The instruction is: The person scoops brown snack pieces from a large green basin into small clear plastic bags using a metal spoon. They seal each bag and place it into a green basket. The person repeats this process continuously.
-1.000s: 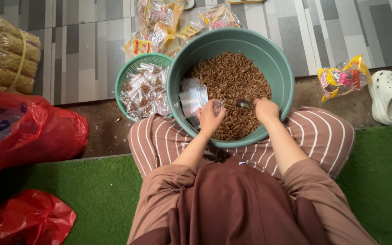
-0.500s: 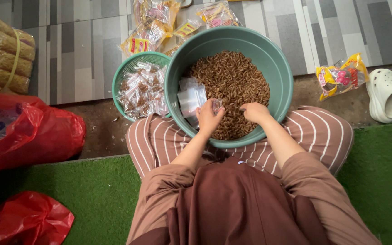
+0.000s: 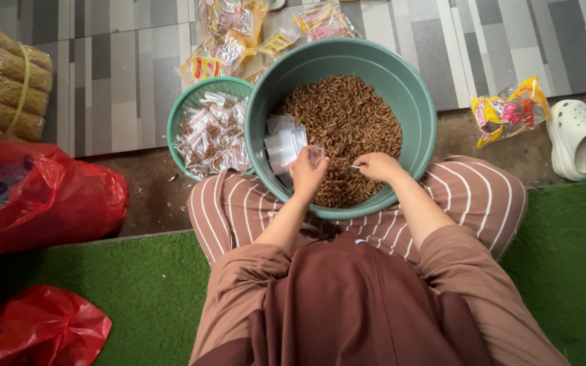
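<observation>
The large green plastic basin (image 3: 412,102) of brown curled snack pieces (image 3: 347,122) is resting on the person's striped lap, its near rim hiding the lower snacks. Against its left wall, a stack of small clear plastic bags (image 3: 283,146) is leaning, the count impossible to make out. The left hand (image 3: 306,175) is closing its fingers around one small clear bag (image 3: 316,154), held at the heap's near left edge. The right hand (image 3: 376,165) is pinching something small and pale beside that bag; what it is cannot be told. A smaller green basket (image 3: 191,102) of filled packets is sitting just left, partly overlapped by the basin.
</observation>
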